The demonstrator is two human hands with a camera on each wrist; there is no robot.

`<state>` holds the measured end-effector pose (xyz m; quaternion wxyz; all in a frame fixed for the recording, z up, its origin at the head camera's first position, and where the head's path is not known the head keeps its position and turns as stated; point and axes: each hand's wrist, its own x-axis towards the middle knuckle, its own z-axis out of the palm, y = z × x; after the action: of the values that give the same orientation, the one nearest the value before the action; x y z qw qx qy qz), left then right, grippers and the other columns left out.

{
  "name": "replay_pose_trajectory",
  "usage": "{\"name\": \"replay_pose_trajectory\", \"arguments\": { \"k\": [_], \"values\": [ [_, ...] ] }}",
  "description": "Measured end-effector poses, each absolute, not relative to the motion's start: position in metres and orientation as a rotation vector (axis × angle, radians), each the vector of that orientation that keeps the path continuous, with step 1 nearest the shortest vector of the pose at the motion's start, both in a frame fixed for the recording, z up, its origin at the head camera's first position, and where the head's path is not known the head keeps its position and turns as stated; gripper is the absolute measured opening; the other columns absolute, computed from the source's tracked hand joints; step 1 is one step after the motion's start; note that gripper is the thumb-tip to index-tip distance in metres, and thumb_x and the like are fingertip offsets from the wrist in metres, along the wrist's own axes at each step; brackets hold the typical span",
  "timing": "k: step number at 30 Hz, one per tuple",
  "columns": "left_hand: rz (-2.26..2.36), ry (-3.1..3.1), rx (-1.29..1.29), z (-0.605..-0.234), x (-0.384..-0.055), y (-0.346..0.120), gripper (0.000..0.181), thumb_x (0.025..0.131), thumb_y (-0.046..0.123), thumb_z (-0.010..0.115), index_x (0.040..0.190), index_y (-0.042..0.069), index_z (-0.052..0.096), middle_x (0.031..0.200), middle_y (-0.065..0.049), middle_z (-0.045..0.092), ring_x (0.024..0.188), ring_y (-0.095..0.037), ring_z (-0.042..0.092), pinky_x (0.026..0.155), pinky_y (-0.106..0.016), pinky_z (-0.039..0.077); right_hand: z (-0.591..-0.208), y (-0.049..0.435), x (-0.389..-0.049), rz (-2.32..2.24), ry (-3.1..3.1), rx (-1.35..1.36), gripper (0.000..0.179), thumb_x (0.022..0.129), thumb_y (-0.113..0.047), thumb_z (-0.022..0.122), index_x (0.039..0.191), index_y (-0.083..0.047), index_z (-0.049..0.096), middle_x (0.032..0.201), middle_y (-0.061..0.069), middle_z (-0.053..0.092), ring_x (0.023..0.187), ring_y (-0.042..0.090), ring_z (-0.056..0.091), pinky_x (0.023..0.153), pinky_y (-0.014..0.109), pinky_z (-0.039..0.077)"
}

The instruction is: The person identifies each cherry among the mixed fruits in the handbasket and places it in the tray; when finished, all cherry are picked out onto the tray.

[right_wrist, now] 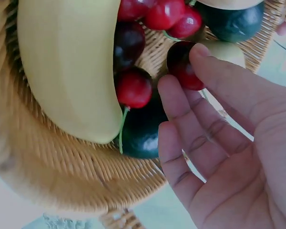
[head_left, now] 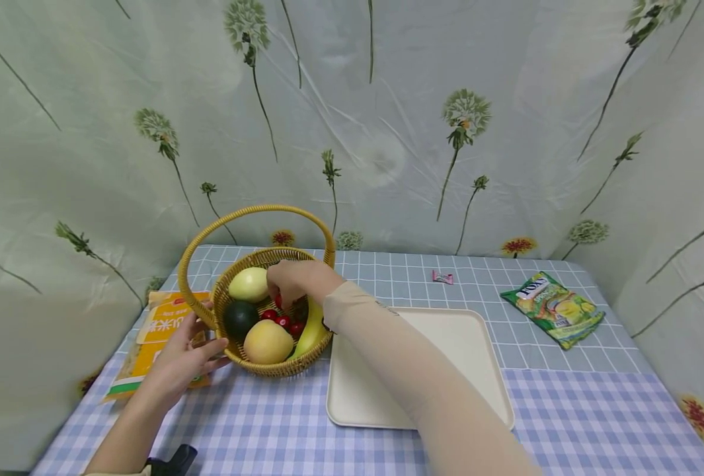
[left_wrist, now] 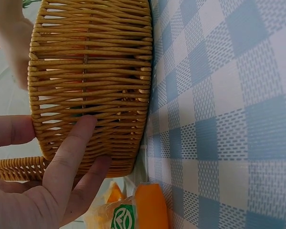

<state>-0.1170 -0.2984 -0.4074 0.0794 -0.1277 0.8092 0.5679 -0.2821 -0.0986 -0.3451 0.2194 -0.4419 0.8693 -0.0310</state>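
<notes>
A woven basket (head_left: 277, 370) with a tall arched handle stands at the left of the table. My right hand (head_left: 299, 281) reaches inside and pinches a dark red cherry (right_wrist: 183, 67) between thumb and fingers. Several more cherries (right_wrist: 133, 87) lie beside a banana (right_wrist: 66, 71). Around them sit a peach (head_left: 268, 342), a dark green fruit (head_left: 240, 320) and a pale yellow-green fruit (head_left: 248, 284). My left hand (head_left: 188, 357) touches the basket's outer left side near the handle's foot, its extended fingers (left_wrist: 69, 152) against the weave in the left wrist view.
Right of the basket lies a cream tray (head_left: 369, 396), partly covered by my right sleeve. A pink wrapped candy (head_left: 443, 277) and a green snack bag (head_left: 555, 309) are farther right. Behind my left hand is an orange-and-clear food bag (head_left: 155, 330). A dandelion-print curtain (head_left: 381, 132) backs the table.
</notes>
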Motion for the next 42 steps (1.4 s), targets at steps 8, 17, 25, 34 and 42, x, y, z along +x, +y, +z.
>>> {"name": "replay_pose_trajectory", "arguments": {
  "k": [8,17,25,34,42],
  "values": [
    [1.698,2.439,-0.366,-0.408,-0.118,-0.3,0.089,0.107,0.007,0.061,0.175,0.018,0.004,0.167,-0.034,0.025,0.139,-0.05,0.053,0.091,-0.038,0.068,-0.337,-0.077,-0.285,-0.214,2.349,-1.39,0.02,0.102,-0.018,0.075,0.121,-0.01,0.078,0.111,0.0,0.073,0.094,0.011,0.058,0.082,0.021,0.052],
    [1.722,2.431,-0.35,-0.41,-0.117,-0.301,0.089,0.107,0.006,0.061,0.175,0.018,0.004,0.166,-0.035,0.025,0.14,-0.051,0.052,0.092,-0.039,0.068,-0.328,-0.029,-0.276,-0.437,2.314,-1.384,0.032,0.103,-0.019,0.073,0.133,-0.007,0.073,0.118,0.003,0.075,0.094,0.012,0.064,0.086,0.022,0.056],
    [1.709,2.428,-0.364,-0.408,-0.115,-0.302,0.091,0.107,0.01,0.063,0.175,0.02,0.003,0.168,-0.034,0.023,0.143,-0.053,0.047,0.091,-0.036,0.068,-0.332,0.027,-0.27,-0.673,2.307,-1.29,0.029,0.102,-0.019,0.073,0.129,-0.01,0.072,0.118,0.0,0.076,0.104,0.011,0.07,0.091,0.024,0.06],
    [1.733,2.408,-0.356,-0.406,-0.116,-0.301,0.092,0.107,0.008,0.063,0.175,0.021,0.003,0.168,-0.034,0.022,0.144,-0.053,0.047,0.093,-0.038,0.068,-0.362,0.079,-0.275,-0.899,2.345,-1.157,0.026,0.096,-0.014,0.075,0.122,-0.01,0.075,0.11,-0.001,0.078,0.099,0.011,0.072,0.087,0.028,0.061],
    [1.717,2.421,-0.363,-0.408,-0.116,-0.301,0.091,0.108,0.009,0.063,0.175,0.02,0.003,0.168,-0.034,0.023,0.144,-0.053,0.047,0.092,-0.037,0.068,-0.4,0.093,-0.283,-0.94,2.308,-1.065,0.027,0.096,-0.012,0.077,0.123,-0.007,0.076,0.112,0.002,0.08,0.101,0.013,0.075,0.093,0.026,0.061]
  ]
}}
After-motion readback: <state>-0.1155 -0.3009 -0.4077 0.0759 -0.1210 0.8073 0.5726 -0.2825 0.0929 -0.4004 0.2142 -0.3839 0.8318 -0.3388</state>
